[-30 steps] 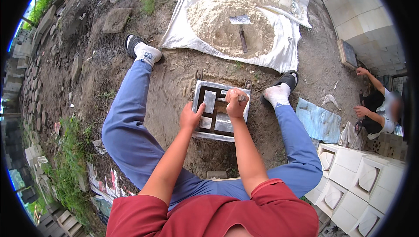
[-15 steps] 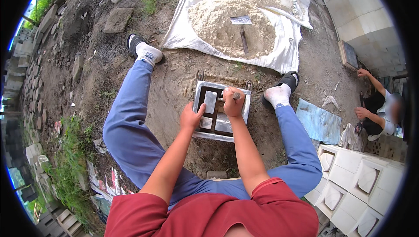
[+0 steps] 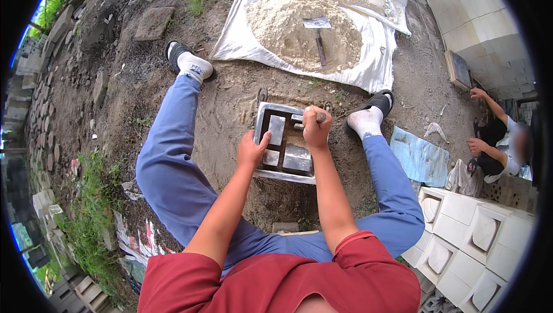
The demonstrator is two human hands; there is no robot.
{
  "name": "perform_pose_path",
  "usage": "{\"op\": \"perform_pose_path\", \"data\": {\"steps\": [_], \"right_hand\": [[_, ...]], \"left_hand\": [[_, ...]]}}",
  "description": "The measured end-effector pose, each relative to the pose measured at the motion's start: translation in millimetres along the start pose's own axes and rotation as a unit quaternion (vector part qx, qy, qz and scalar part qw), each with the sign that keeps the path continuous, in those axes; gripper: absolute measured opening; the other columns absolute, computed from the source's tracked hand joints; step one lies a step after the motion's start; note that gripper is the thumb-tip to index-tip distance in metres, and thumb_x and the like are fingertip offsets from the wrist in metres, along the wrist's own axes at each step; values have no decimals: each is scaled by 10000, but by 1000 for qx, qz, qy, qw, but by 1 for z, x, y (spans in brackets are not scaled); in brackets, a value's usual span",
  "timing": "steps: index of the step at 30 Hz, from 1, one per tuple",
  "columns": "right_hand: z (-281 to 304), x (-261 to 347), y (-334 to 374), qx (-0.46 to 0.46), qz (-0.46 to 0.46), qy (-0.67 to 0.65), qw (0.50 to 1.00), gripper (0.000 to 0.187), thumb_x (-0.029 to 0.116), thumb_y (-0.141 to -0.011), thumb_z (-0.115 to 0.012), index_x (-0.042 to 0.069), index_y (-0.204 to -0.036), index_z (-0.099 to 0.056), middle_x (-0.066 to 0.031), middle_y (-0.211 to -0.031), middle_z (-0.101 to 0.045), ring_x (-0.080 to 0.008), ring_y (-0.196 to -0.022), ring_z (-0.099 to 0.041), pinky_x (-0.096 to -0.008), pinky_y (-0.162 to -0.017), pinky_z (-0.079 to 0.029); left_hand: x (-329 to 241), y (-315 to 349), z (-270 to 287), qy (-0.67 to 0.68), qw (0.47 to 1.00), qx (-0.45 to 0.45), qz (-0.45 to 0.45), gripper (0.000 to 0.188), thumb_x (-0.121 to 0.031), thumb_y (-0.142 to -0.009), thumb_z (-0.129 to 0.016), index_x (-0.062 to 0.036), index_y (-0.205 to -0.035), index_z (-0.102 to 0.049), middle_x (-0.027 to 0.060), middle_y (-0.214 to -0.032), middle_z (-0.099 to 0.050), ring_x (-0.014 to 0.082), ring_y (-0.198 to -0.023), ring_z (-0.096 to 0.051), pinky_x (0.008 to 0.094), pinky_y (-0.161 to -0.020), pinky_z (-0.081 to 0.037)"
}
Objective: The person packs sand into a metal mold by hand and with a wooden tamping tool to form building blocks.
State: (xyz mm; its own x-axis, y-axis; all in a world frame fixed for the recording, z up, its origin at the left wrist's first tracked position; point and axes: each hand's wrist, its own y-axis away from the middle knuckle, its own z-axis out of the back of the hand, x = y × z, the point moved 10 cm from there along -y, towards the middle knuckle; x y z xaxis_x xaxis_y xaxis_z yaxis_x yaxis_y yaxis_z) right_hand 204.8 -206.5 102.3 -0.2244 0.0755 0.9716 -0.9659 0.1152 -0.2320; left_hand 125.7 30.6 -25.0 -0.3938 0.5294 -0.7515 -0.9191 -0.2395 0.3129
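Between my feet a square metal mould [image 3: 289, 177] sits on the dirt, with flat rectangular metal blocks [image 3: 277, 130] inside and dark channels between them. My left hand [image 3: 252, 149] is wrapped round the mould's left wall, its thumb over the rim. My right hand [image 3: 315, 131] is closed in a fist over the mould's right side. From that fist pokes the round, dull end of a handle or rod [image 3: 321, 117]; its other end is hidden under the hand. Metal loops [image 3: 262, 94] stand at the mould's far corners.
Beyond the mould, a white sack sheet [image 3: 239, 42] bears a pile of pale sand [image 3: 282, 31] with a trowel [image 3: 319, 39] on it. White moulded blocks [image 3: 461, 221] are stacked at the right. Another person's hand [image 3: 477, 146] shows near a light-blue sheet [image 3: 419, 154].
My right fist has shifted a little up and to the right, from over the inner blocks toward the mould's right wall. My left hand keeps its hold on the left wall.
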Motion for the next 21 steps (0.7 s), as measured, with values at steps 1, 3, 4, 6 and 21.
{"op": "perform_pose_path", "data": {"steps": [1, 3, 4, 6, 21], "right_hand": [[1, 14, 0, -5, -8, -39, 999, 435, 162, -1003, -556, 17, -634, -378, -18, -558, -373, -104, -521, -353, -349, -506, -265], [6, 46, -10, -27, 14, -111, 993, 417, 79, -1006, -505, 87, -633, -317, 34, -582, -340, -56, -516, -289, -295, -479, -237], [12, 47, -7, -27, 11, -110, 994, 417, 79, -1006, -505, 87, -633, -317, 34, -582, -340, -56, -516, -289, -295, -479, -237], [19, 53, -1, -6, 20, -122, 992, 414, 79, -1013, -492, 86, -637, -319, 34, -583, -339, -57, -509, -285, -296, -476, -235], [51, -5, 13, -47, 57, 14, 997, 419, 107, -994, -523, 60, -609, -366, 22, -560, -396, -80, -529, -378, -311, -504, -270]], "left_hand": [[4, -1, 4, -1, 1000, -5, 6, 685, -648, -904, -673, 4, -1112, -701, 254, -1117, -713, 452, -1066, -673, 514, -923, -531], [5, -3, 11, -23, 999, -35, 5, 680, -645, -906, -673, 7, -1097, -705, 256, -1111, -711, 449, -1068, -673, 511, -924, -531], [4, -2, 10, -16, 999, -34, 5, 674, -638, -908, -676, 12, -1084, -704, 260, -1112, -709, 449, -1073, -671, 509, -923, -531], [1, 1, 6, -8, 1000, -22, 4, 672, -634, -908, -678, 13, -1087, -704, 264, -1114, -709, 450, -1072, -672, 508, -922, -531], [-13, 1, -9, -5, 1000, -11, -16, 645, -636, -899, -683, -8, -1044, -714, 255, -1060, -725, 454, -1024, -681, 511, -885, -534]]}}
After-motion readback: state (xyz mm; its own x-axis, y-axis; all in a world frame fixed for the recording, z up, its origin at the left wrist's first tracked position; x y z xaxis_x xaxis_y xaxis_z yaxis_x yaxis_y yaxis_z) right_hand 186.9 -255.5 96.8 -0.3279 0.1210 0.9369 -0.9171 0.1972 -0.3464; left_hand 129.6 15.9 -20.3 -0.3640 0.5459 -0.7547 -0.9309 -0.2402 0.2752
